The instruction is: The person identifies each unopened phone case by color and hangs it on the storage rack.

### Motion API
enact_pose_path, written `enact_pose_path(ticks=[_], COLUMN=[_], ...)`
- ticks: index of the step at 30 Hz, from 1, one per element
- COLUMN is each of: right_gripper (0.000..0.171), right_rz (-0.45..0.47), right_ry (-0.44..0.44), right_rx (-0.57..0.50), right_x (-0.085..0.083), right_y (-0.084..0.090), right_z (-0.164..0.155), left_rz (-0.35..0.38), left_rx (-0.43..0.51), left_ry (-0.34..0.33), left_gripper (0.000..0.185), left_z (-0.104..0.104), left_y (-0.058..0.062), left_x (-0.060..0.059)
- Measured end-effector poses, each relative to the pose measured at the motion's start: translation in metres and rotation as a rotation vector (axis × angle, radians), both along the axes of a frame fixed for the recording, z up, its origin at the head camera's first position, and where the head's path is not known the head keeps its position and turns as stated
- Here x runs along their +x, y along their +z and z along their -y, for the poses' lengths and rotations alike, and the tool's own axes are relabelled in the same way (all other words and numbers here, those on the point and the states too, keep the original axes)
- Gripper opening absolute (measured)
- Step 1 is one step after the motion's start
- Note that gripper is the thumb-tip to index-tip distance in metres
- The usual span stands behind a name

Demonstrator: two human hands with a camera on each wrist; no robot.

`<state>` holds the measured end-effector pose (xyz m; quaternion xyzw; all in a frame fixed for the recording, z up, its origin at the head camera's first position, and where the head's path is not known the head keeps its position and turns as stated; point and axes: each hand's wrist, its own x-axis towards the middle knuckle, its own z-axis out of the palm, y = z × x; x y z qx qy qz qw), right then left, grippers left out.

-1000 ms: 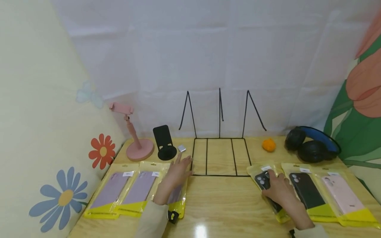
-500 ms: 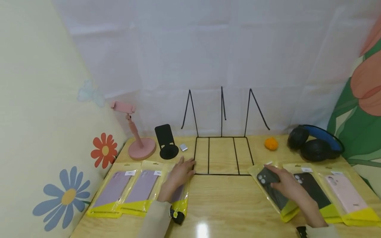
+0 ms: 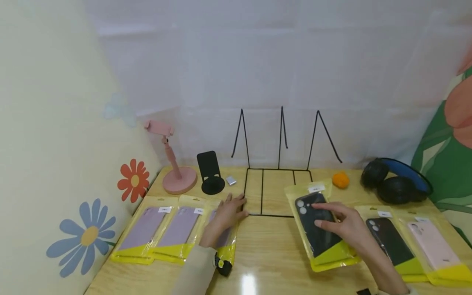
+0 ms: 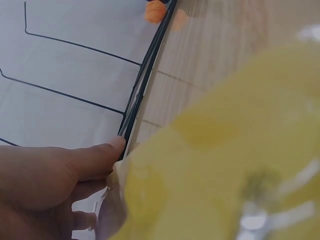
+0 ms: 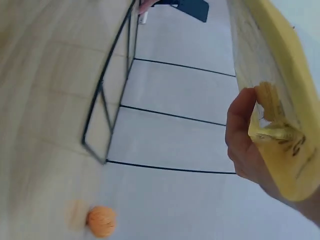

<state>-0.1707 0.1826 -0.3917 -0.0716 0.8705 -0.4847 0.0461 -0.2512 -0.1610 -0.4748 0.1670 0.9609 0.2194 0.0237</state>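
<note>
My right hand grips a black phone case in a yellow-backed clear packet, with fingers across its face. It holds the packet tilted just above the table, its top over the right front corner of the black wire rack. In the right wrist view the thumb curls on the packet's yellow edge. My left hand rests flat on a purple-case packet, fingertips beside the rack's front left corner. The left wrist view shows a finger against the yellow packet next to the rack wire.
Two more purple-case packets lie at the left. Black-case and pink-case packets lie at the right. Along the back stand a pink phone stand, a black stand, a small silver block, an orange ball and headphones.
My right hand has picked up the black-case packet from the right row and carried it left and forward to the rack's right corner. The left hand has stayed on its packet.
</note>
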Motion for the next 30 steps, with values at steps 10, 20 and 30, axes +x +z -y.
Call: enact_pose_path(ticks=[10,20,30], right_gripper=[0.028,0.031,0.039], right_rz=[-0.273,-0.415,-0.279], right_ry=[-0.069,-0.008,-0.051], right_rx=[0.027,-0.214,-0.284], right_x=[0.015,0.005,-0.016], right_y=[0.042,0.061,0.053], right_z=[0.030,0.065,0.067], left_rz=[-0.026,0.003,-0.005], left_rx=[0.032,0.013,0.009], left_ry=[-0.010,0.012,0.015], left_gripper=[0.052,0.051,0.052], left_z=[0.001,-0.003,-0.003], left_y=[-0.004,-0.002,0.001], left_x=[-0.007,0.002,0.002])
